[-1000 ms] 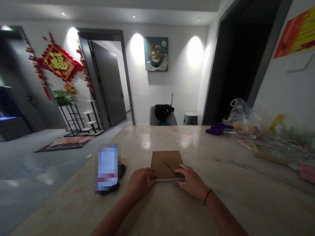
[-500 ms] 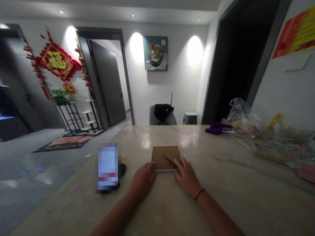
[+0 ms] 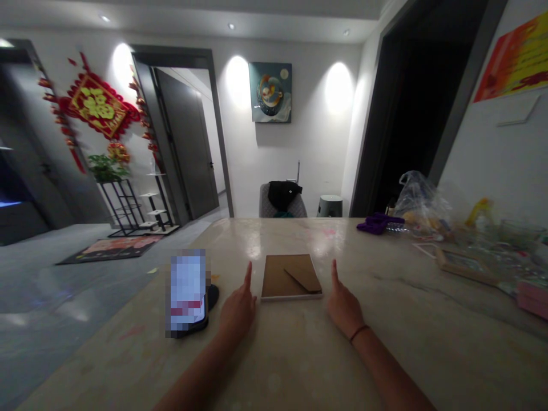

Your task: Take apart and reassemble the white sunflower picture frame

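A square picture frame (image 3: 274,277) lies face down on the stone-topped table (image 3: 282,354), its brown back up and a pale rim along the near side. A slanting flap like a stand leg (image 3: 302,281) crosses the back. To its left is my left hand (image 3: 237,310), index finger stretched forward and the other fingers curled, holding nothing. On the opposite side my right hand (image 3: 343,306), with a thin dark band at the wrist, points forward the same way and is also free. Neither hand touches the frame.
A phone with a blurred screen (image 3: 187,291) stands on a dark holder, left of my left hand. At the right lie a wooden frame (image 3: 464,266), a purple item (image 3: 377,223), a clear plastic bag (image 3: 422,205) and a pink object (image 3: 533,299). Beyond the far edge is a grey chair (image 3: 264,202).
Both hands have let go of the picture frame's near corners and moved outward to either side. Their index fingers now point forward. The frame stays in nearly the same place.
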The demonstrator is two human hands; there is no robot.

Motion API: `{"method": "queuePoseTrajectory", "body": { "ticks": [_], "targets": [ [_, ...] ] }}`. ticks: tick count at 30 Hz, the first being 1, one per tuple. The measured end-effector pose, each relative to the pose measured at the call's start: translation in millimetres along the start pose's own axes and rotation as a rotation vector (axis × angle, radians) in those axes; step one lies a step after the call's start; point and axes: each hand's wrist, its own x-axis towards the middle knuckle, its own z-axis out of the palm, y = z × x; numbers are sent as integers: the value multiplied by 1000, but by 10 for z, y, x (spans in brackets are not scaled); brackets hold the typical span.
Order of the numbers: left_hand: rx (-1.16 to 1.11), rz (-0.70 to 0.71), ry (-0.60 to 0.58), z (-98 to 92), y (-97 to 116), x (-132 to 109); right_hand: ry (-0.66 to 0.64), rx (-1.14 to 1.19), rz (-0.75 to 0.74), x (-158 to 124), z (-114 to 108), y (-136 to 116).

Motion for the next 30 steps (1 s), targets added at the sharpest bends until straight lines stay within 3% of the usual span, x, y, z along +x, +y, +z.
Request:
{"method": "queuePoseTrajectory", "body": {
  "ticks": [4,8,10,14,17,23,25,27,30],
  "targets": [
    [17,14,27,-11,29,-5,30,30,107,30,26,-43],
    [89,116,-59,18,54,-23,-73,144,54,68,119,-46],
    [103,138,-53,37,60,-29,-49,322,104,87,151,-62],
    [84,236,-50,67,101,-58,67,930,196,84,158,-213],
    [49,320,-46,94,175,-100,174,1163,187,24,162,-379],
    [-58,473,-64,171,323,-166,146,1040,138,-80,215,-453],
    [-100,465,-79,178,328,-163,180,949,105,-80,189,-412],
    [-251,368,-70,153,300,-141,224,829,45,-80,127,-377],
    [-770,43,-149,33,213,-75,265,598,-141,-101,11,-366]
  ]
}}
